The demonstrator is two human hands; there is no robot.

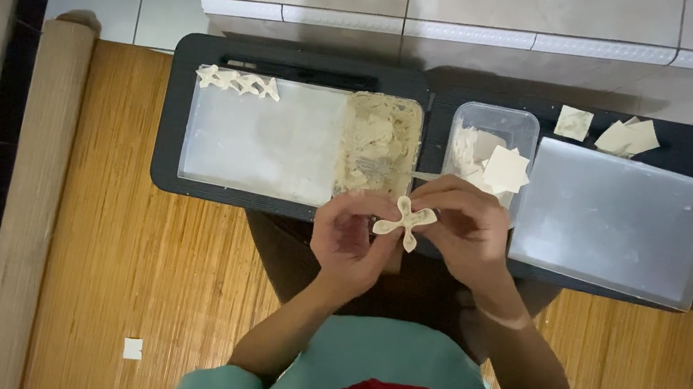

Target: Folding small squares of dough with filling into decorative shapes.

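Landmark: dark desk [290,207], low, set across a bamboo mat [126,281].

- Left half of desk: long shallow tray [262,151], mostly bare; a row of folded dough pieces [238,81] along its far left edge; heap of filling [381,141] with a fork [386,169] blocks its right end.
- Centre of desk: clear tub [494,120] of square wrappers [505,169], standing proud of the surface.
- Right half of desk: flat lid or tray [614,219], bare across its top; loose wrappers [627,137] behind it.
- Near edge of desk, centre: both hands [414,231] fill the gap, pinching one folded wrapper [404,221].
- Mat left of desk: open, one scrap [132,349].
- Behind desk: tiled step [478,32], a wall to reach.
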